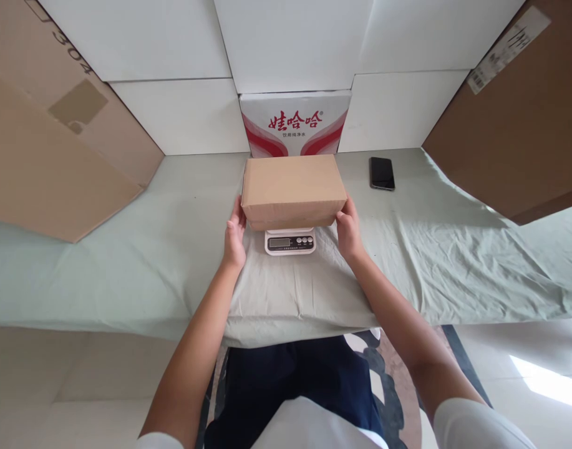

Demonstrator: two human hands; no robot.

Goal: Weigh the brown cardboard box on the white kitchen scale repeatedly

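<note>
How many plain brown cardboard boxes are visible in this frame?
3: a small box on the scale between both hands, a large one far left, another far right. Others may lie outside the view.

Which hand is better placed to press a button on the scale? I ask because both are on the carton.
Probably the right hand. The scale has its buttons at the right end of its front panel, nearer that hand; the left hand is beside the display end. Both hands grip the cardboard box.

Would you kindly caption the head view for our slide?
Both hands, left hand and right hand, grip a cardboard box on a small scale.
</note>
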